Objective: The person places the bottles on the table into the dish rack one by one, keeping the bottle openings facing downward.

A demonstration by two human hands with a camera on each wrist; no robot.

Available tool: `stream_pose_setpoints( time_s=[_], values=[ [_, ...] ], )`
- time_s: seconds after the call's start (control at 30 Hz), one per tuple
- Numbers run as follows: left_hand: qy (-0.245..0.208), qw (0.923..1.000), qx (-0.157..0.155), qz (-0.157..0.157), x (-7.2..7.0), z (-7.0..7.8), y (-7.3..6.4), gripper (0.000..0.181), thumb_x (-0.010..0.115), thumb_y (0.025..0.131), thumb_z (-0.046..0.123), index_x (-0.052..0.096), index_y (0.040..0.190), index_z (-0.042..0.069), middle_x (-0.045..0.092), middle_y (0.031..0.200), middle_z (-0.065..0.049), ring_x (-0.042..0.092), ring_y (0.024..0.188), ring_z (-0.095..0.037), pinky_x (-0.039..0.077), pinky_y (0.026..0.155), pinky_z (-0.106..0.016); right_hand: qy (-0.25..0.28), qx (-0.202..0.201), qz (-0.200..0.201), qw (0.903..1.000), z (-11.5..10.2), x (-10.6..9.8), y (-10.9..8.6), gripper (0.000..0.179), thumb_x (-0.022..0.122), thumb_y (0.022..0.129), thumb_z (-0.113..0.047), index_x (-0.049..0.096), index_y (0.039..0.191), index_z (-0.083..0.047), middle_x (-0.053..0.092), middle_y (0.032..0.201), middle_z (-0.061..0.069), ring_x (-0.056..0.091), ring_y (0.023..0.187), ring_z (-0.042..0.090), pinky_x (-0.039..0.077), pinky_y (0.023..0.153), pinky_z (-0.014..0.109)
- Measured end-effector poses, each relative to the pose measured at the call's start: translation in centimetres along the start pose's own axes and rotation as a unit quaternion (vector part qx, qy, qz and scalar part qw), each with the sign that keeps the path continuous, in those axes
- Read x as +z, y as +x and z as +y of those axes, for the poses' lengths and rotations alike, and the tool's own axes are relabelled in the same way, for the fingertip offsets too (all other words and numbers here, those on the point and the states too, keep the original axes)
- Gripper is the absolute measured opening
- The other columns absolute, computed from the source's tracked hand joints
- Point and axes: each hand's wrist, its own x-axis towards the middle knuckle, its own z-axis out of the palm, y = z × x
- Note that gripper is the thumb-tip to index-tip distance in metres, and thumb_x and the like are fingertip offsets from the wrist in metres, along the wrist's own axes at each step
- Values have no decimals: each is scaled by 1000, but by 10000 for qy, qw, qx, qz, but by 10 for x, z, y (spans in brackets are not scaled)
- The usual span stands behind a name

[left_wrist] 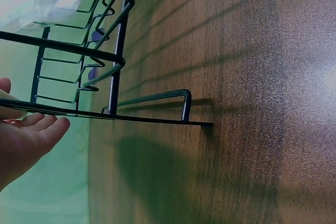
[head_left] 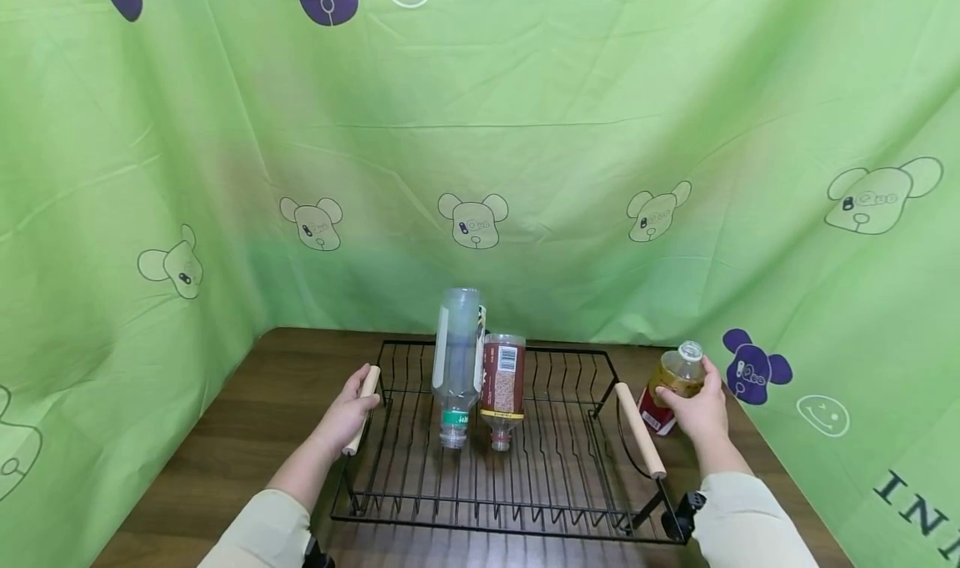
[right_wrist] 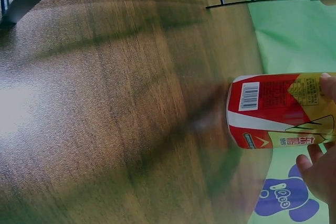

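A black wire dish rack (head_left: pixel 555 501) with wooden side handles stands on the table. My left hand (head_left: pixel 348 414) holds its left wooden handle (head_left: pixel 363 409), thumb over the top; in the left wrist view the fingers (left_wrist: pixel 50 129) reach past the black frame. Beyond the rack's right handle (head_left: pixel 640 430), my right hand (head_left: pixel 701 405) grips a clear plastic bottle (head_left: pixel 678 366) with a red and yellow label, neck up and slightly tilted. Whether its base touches the table cannot be told. Upside down in the rack lean a tall clear bottle (head_left: pixel 456 355) and a shorter red-labelled bottle (head_left: pixel 504 376), side by side.
The brown wooden table (head_left: pixel 247 434) extends around the rack. A green printed cloth (head_left: pixel 480 159) hangs behind and along both sides, close to the table's right edge near the gripped bottle.
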Motion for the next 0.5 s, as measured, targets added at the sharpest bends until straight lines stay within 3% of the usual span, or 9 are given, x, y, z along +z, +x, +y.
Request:
stream_pose_setpoints(
  time_s=[0.5],
  values=[
    [71,10000,32,32,0,-2,1,70,43,99,11,5,157,5,6,160,-32,15,145,-50,21,115,-63,634,-173,288,9974,-17,-6,-5,95,73,85,-18,10,155,-8,33,149,35,38,134,49,30,111,61]
  ],
)
